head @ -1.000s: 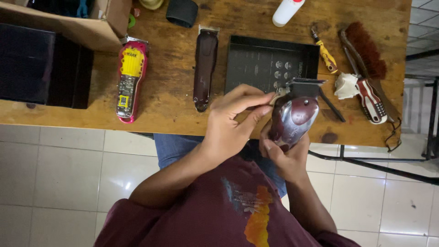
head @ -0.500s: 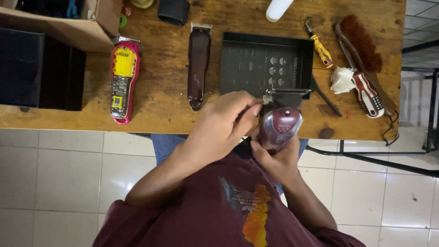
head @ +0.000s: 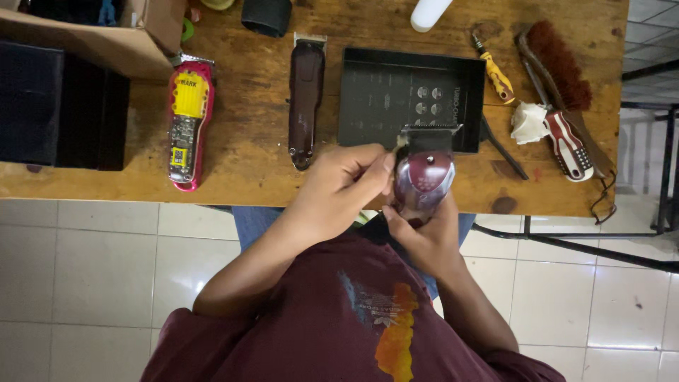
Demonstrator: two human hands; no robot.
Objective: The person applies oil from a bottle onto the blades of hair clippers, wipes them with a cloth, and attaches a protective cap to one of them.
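Our left hand point(head: 346, 187) has its fingertips point(head: 385, 164) pinched close together at the upper left corner of the maroon hair clipper point(head: 423, 177), just beside the black blade head; whether they hold some small tool there we cannot tell, though a pale tip shows at that spot. The thumb and forefinger press toward each other, the other fingers curl in beneath, and the wrist bends so the forearm runs down and left toward our elbow. Our right hand point(head: 424, 240) is wrapped around the lower body of the clipper from below, the thumb up along its left side and the palm cupping its base, fingers closed firmly on it. That forearm drops down and right along our maroon shirt point(head: 339, 332).

The clipper is held upright over the near edge of the wooden table point(head: 240, 152), blade pointing away from us, its head overlapping the front rim of a black tray point(head: 375, 95). Left of the tray lies a dark brown clipper point(head: 305, 99), and farther left a pink and yellow clipper point(head: 187, 124). To the right lie a yellow-handled screwdriver point(head: 496, 74), a red and white screwdriver point(head: 567, 145) and a brush with reddish bristles point(head: 559, 60).
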